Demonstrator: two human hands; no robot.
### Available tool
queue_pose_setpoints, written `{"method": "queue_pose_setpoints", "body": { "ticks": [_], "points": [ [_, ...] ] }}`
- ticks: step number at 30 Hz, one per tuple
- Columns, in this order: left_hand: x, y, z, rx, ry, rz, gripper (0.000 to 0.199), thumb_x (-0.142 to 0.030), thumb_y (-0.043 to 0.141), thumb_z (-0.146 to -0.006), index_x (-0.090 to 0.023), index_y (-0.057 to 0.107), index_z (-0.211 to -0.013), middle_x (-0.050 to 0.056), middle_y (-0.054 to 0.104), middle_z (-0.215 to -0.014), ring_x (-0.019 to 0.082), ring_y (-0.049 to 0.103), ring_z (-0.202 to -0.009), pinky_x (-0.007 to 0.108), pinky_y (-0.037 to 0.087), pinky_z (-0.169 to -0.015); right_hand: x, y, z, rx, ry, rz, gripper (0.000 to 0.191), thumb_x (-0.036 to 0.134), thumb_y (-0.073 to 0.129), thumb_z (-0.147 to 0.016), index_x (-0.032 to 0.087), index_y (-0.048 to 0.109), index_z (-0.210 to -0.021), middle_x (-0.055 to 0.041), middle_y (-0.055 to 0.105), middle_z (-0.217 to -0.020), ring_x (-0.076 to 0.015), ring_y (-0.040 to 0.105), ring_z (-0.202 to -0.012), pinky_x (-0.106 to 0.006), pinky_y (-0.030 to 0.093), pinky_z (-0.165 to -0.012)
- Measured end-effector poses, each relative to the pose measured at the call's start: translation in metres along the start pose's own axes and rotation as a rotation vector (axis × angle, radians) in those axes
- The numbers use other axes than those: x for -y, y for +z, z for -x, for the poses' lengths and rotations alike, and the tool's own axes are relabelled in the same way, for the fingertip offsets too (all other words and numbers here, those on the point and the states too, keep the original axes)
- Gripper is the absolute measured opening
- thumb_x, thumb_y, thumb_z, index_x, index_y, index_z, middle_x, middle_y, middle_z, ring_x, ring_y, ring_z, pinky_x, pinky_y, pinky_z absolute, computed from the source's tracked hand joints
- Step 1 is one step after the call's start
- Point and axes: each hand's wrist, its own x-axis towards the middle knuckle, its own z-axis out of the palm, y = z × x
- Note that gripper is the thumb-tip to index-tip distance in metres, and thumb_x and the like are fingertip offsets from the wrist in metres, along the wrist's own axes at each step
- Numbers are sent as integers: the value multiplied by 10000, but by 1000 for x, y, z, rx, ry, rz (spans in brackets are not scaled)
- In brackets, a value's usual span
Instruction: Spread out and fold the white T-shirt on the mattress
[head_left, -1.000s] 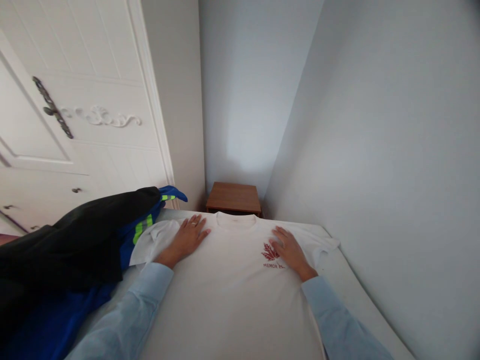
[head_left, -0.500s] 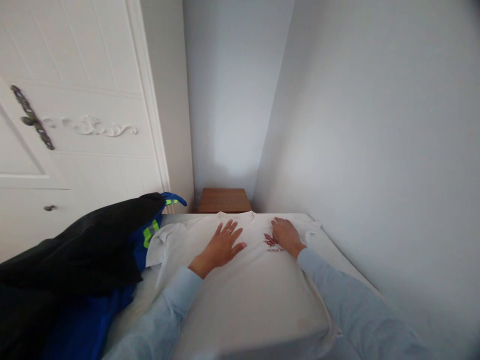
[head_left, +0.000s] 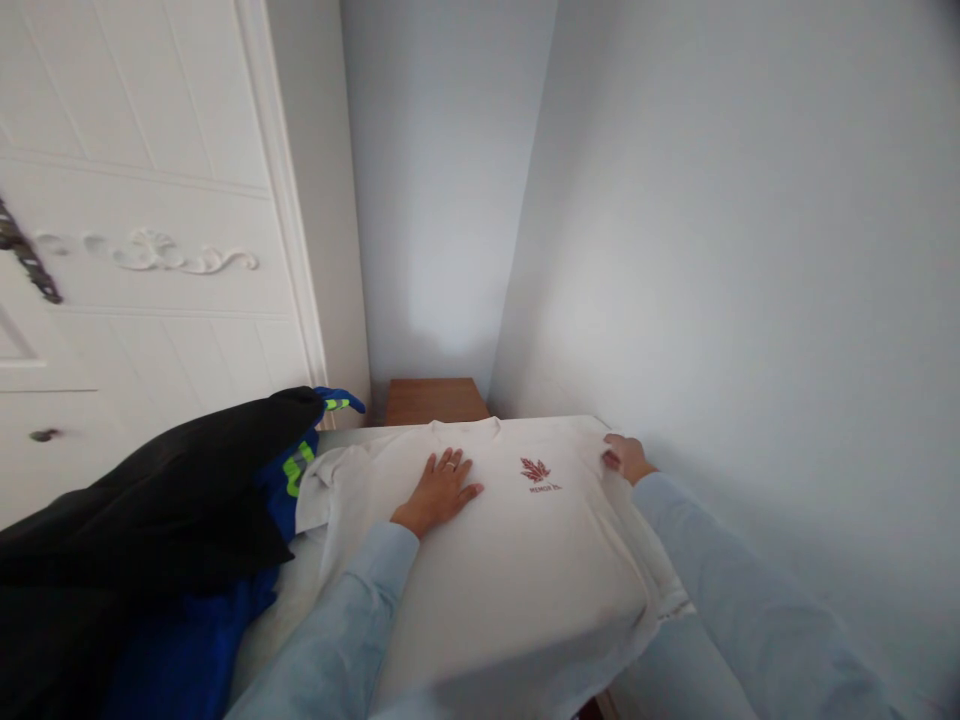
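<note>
A white T-shirt [head_left: 510, 560] with a red leaf print [head_left: 535, 470] lies spread out, its neckline at the far edge of the surface. My left hand [head_left: 441, 490] rests flat on the shirt's upper chest, fingers spread, a ring on one finger. At the shirt's right sleeve, my right hand [head_left: 628, 458] has its fingers curled round the white fabric. The shirt's lower part hangs toward me in shadow.
A black garment [head_left: 172, 480] and a blue one with yellow-green strips [head_left: 292, 470] are heaped at the left. Beyond the surface stands a brown wooden cabinet [head_left: 435, 400]. White wardrobe doors [head_left: 165, 340] rise at the left, a pale wall [head_left: 712, 250] at the right.
My right hand has moved right, from beside the leaf print to the sleeve, and closed on the fabric. My left hand stays on the shirt. The view has shifted slightly right.
</note>
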Motion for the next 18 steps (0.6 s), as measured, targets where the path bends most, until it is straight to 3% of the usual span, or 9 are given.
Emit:
{"method": "queue_pose_setpoints", "body": {
  "ticks": [4, 8, 13, 16, 18],
  "points": [
    [2, 1, 0, -8, 16, 3, 680, -545, 269, -1024, -108, 373, -1534, 194, 253, -1639, 338, 177, -1542, 547, 134, -1254, 3, -10, -10, 88, 65, -320, 249, 386, 570, -974, 170, 561, -848, 21, 539, -704, -102, 510, -582, -234, 471, -546],
    [4, 2, -1, -10, 18, 20, 677, -553, 287, -1019, -119, 378, -1531, 192, 248, -1640, 338, 181, -1542, 552, 139, -1251, 7, -11, -16, 131, 97, -578, 242, 324, 591, -857, 228, 436, -699, 37, 415, -542, -127, 441, -494, -229, 411, -442],
    [5, 3, -1, -3, 17, 25, 693, -565, 275, -1017, -121, 368, -1541, 187, 237, -1644, 332, 162, -1547, 537, 123, -1258, 11, -4, -10, 183, 32, -772, 147, 284, 627, -687, 232, 556, -806, -30, 626, -745, -185, 624, -729, -289, 560, -679],
    [5, 2, -1, -1, 12, 29, 685, -556, 280, -1019, -121, 369, -1542, 184, 233, -1646, 326, 158, -1548, 532, 117, -1260, 7, -7, -4, 250, -18, -794, 381, 171, 661, -548, 238, 617, -921, -32, 692, -948, -199, 642, -858, -315, 553, -766],
    [5, 2, -1, 2, 8, 35, 685, -554, 284, -1019, -119, 365, -1543, 182, 228, -1648, 323, 153, -1550, 533, 114, -1261, 1, -14, -2, 314, -46, -658, 528, 134, 682, -497, 264, 628, -1006, -17, 698, -1022, -193, 637, -868, -317, 535, -781]
  ]
}}
